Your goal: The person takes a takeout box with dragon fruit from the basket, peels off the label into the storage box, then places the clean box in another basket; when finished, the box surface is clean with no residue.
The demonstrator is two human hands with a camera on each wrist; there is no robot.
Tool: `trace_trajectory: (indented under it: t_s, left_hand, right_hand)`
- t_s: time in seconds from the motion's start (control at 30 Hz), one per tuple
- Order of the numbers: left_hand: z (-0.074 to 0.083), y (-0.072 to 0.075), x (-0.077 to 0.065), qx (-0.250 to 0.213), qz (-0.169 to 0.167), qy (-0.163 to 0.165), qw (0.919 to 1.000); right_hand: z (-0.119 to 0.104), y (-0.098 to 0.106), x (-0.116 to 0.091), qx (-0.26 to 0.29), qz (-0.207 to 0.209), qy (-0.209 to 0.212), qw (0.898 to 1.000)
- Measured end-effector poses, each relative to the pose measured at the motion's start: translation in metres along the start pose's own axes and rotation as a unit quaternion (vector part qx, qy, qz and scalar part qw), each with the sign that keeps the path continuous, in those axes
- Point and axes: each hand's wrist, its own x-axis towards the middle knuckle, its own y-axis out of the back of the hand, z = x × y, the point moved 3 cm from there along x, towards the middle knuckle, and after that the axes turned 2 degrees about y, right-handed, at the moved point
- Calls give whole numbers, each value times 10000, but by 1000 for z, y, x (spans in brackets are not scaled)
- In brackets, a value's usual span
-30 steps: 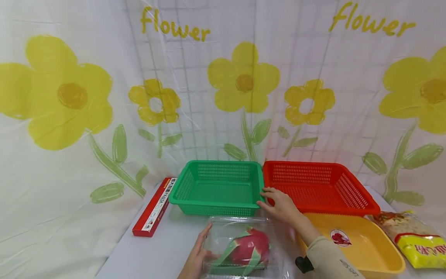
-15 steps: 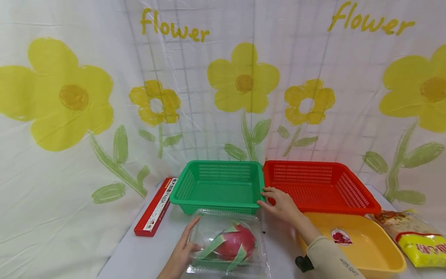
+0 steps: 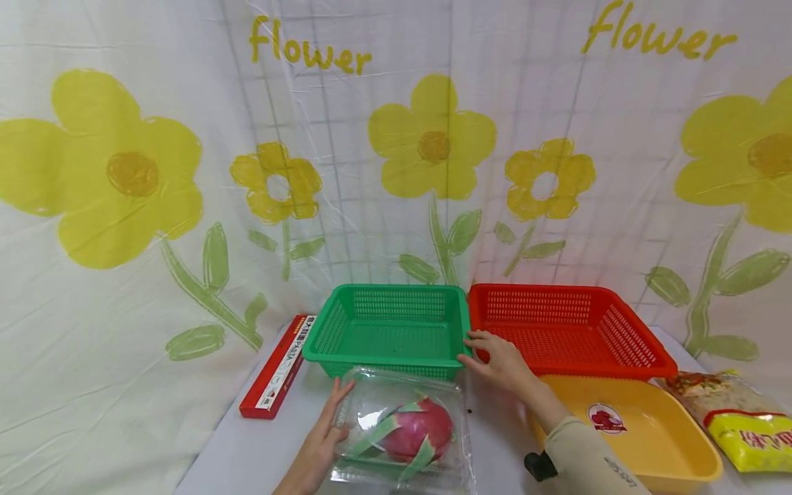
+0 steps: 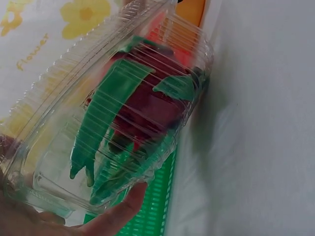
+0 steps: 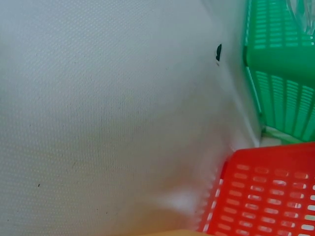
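Note:
My left hand [image 3: 318,440] grips the left side of a clear plastic clamshell box [image 3: 355,405]. Inside it lies a pink dragon fruit [image 3: 421,430] with long green scales. In the left wrist view, the fingers hold one end of the box [image 4: 59,123], and a fingertip shows at its lower edge. The box overlaps the front wall of the green basket [image 3: 386,359] in the head view. With thumb and fingertips, my right hand [image 3: 498,364] holds that basket's front right corner. The right wrist view shows the green basket [image 5: 280,61] but not the hand.
A red basket [image 3: 619,371] stands right of the green one. In front of it is a yellow basin [image 3: 656,440] with a round sticker. A bagged food packet [image 3: 742,426] lies at far right, and a red pasta box [image 3: 272,378] at left. A flowered curtain hangs behind.
My left hand has carried the clear box left and away from me, closer to the green basket, turning it slightly. My right hand stays at the basket's corner.

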Motion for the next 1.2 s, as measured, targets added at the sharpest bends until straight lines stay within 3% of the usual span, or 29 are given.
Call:
trace_trajectory:
  t_s: [0.47, 0.73, 1.0, 1.2]
  left_hand:
    - [-11, 13, 5, -432, 371, 119, 9983]
    - [1, 27, 11, -1236, 140, 440, 9913]
    - [14, 46, 33, -1640, 96, -180, 9862]
    - [17, 53, 56, -2037, -112, -268, 9786]
  right_hand:
    - [1, 1, -1, -41, 83, 65, 9999]
    - [2, 2, 0, -89, 98, 39, 9999]
    - [0, 0, 1, -41, -89, -139, 9999]
    - [1, -1, 1, -84, -132, -183, 9997]
